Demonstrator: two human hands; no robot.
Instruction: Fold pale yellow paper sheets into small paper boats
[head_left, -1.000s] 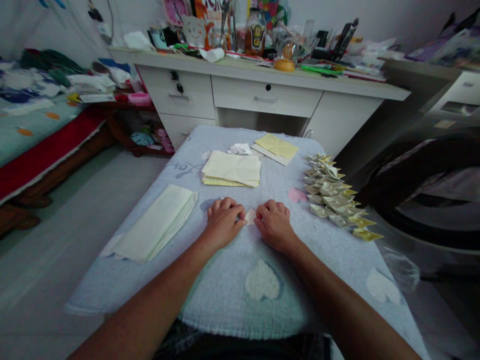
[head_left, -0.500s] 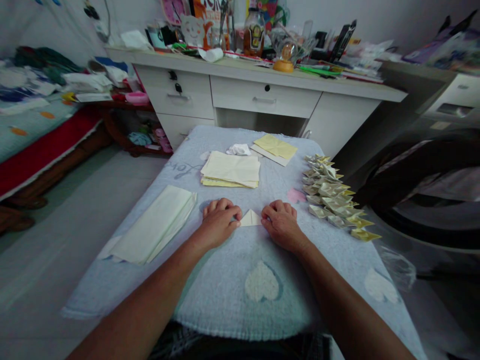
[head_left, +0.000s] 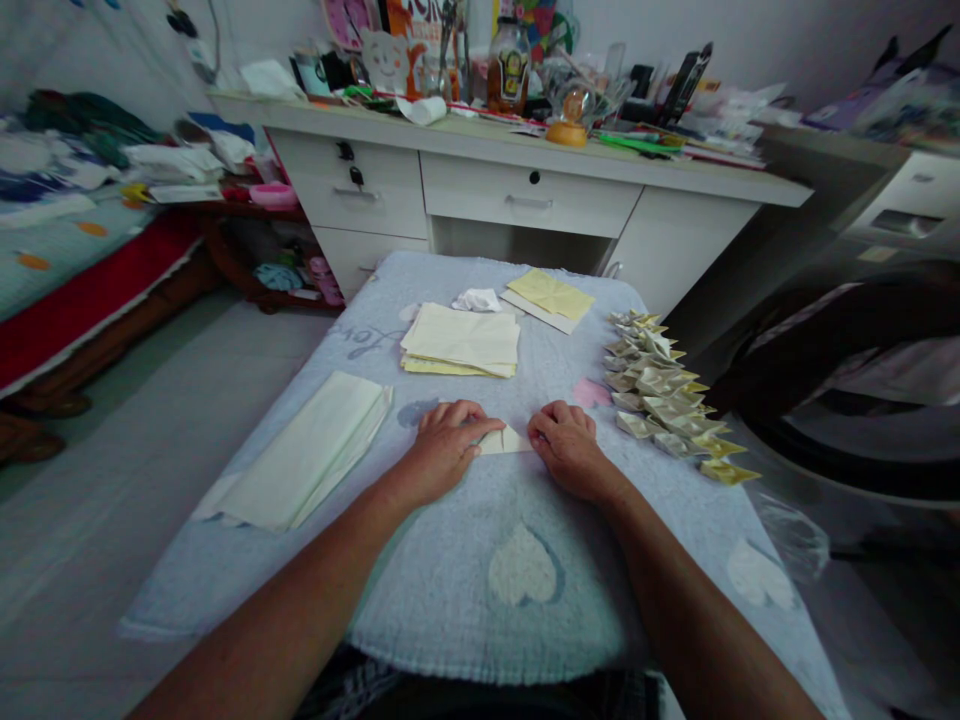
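A small cream sheet of folded paper point(head_left: 513, 440), with a triangular peak, lies flat on the cloth-covered table between my hands. My left hand point(head_left: 450, 440) presses on its left part, the thumb lying across the paper and the other fingers curled. At its right end my right hand point(head_left: 566, 440) has its fingers bent together, pinching the edge. Beyond my hands sits a stack of cream and yellow paper sheets point(head_left: 461, 340). To the right stand several rows of finished folded paper pieces point(head_left: 660, 390) with pointed ends.
A larger folded bundle of pale paper point(head_left: 307, 450) lies at left. Behind the stack are a crumpled white paper point(head_left: 478, 300) and yellow and white sheets point(head_left: 551, 297). A cluttered white desk point(head_left: 525, 160) stands beyond the table; a front-loading washing machine point(head_left: 900, 220) is at right.
My left hand has shifted right, its thumb now lying over the paper's peak. My right hand has moved slightly right, uncovering more of the paper's right side.
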